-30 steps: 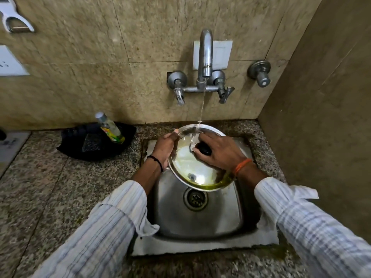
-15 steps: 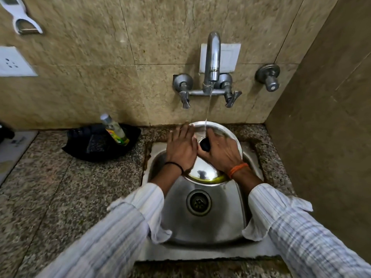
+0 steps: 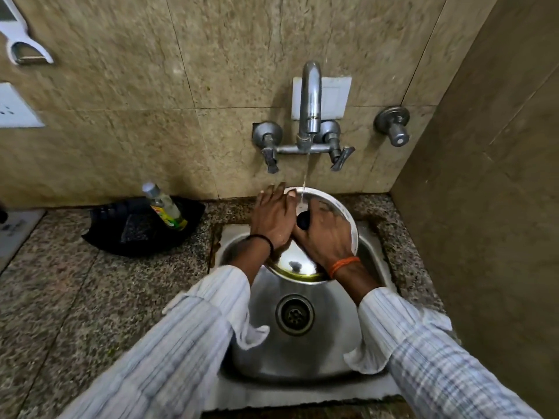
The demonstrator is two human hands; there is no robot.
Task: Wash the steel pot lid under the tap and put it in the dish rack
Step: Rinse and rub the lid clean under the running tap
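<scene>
The steel pot lid [image 3: 298,263] is held tilted over the steel sink [image 3: 305,352], top side toward me, with its black knob [image 3: 302,220] near the middle. A thin stream from the tap [image 3: 309,107] lands on its upper edge. My right hand [image 3: 328,234] grips the lid around the knob. My left hand [image 3: 272,217] lies flat on the lid's left part with fingers spread, touching the wet surface. No dish rack is in view.
A black tray [image 3: 136,234] with a dish-soap bottle [image 3: 165,207] sits on the granite counter [image 3: 75,297] left of the sink. Tiled walls close in behind and on the right. A second valve [image 3: 393,125] is on the back wall.
My left hand has moved from the lid's left rim onto its top surface, lying flat. The lid is now tilted more upright under the stream.
</scene>
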